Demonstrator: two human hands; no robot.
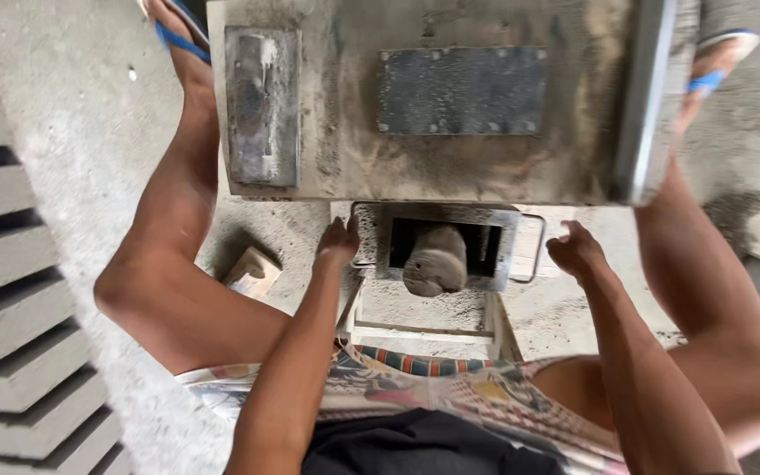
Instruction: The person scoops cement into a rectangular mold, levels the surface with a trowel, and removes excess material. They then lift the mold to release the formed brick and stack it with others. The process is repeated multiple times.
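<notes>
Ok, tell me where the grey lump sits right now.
In the head view, the grey lump sits centre frame inside the rectangular metal mould, between the left hand and the right hand, below the dusty machine plate.

We note a rough, dusty concrete floor [90, 132] throughout. Grey concrete blocks [2, 264] stand stacked in rows along the left edge of the frame. Daylight falls evenly; a darker patch marks the floor at upper right.

Left hand [338, 244] grips the metal mould [437, 246] at its left edge; right hand [573, 251], closed, hovers just beside its right handle [534, 249].
</notes>
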